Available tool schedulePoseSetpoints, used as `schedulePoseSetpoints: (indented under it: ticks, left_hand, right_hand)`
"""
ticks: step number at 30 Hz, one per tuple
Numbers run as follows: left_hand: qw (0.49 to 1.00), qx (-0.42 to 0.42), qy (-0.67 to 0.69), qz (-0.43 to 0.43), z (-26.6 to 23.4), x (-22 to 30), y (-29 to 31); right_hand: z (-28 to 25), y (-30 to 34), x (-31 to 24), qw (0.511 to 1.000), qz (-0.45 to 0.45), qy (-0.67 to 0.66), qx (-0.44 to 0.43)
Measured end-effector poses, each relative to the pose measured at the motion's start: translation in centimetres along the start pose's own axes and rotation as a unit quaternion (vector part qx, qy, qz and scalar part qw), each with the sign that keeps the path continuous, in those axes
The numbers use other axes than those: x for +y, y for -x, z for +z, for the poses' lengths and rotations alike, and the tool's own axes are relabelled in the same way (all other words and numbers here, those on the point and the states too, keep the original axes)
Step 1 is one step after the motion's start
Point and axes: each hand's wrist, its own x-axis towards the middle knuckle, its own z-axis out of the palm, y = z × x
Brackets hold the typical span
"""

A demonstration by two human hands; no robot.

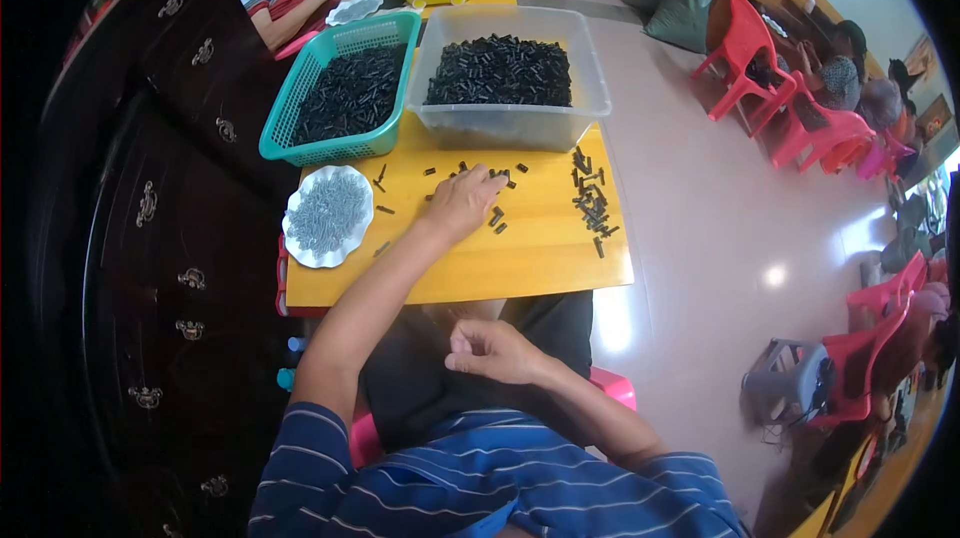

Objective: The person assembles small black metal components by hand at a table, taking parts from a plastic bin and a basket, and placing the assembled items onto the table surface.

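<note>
Pieces [497, 214], small and black, scattered just beside left hand [468, 203] on yellow bench [440, 278]; grip beneath hidden, cannot tell. Right hand [497, 351] well apart, half-curled above lap [405, 373], nothing visible inside. Best to pinch pieces singly, without nudging neighbours.

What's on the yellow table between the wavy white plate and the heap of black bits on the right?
In the head view, the left hand and some scattered small black pieces lie between them.
</note>
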Motion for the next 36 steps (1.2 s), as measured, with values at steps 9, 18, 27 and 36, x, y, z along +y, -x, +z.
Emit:
schedulePoseSetpoints:
  ticks: [9,18,27,36]
  left_hand:
    - [1.0,-0.018,-0.006,0.019,0.6,0.2,-1.0]
    - [0.999,-0.007,-0.036,0.025,1.2,0.1,-1.0]
    - [0.998,0.001,-0.051,0.038,1.2,-0.2,-0.8]
    - [0.998,0.049,-0.021,0.033,0.4,0.1,1.5]
  right_hand:
    - [-1.3,0.8,-0.6,1.0,0.015,-0.006,-0.009]
    - [-1.0,0.6,0.4,0.999,0.002,-0.039,0.018]
    - [-1.1,0.8,-0.4,0.997,0.023,-0.076,0.018]
    - [-0.8,0.8,-0.3,0.998,0.009,-0.058,0.025]
